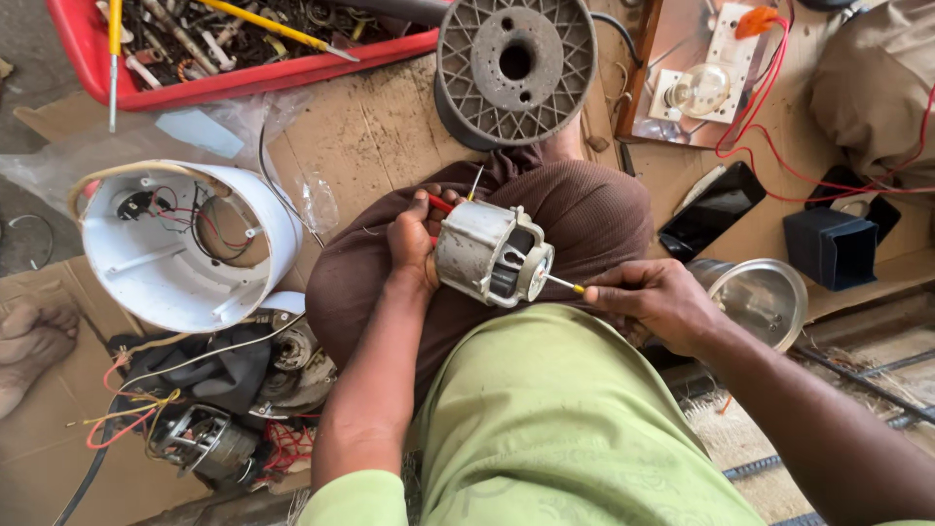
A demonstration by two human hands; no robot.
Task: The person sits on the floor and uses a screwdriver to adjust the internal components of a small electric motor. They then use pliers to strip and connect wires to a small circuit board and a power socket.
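Gripping the grey metal electric motor, left hand steadied it while right hand pinched a thin screwdriver lying along its shaft axis

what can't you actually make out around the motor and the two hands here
All in the head view:
- Far side of the motor: hidden by the left hand gripping it.
- Screwdriver handle: buried in the right hand; its tip vanishes into the motor end.
- Red tray contents: small, tangled, cut off by the top edge.
- Second motor at lower left: partly covered by wires and dark cloth.
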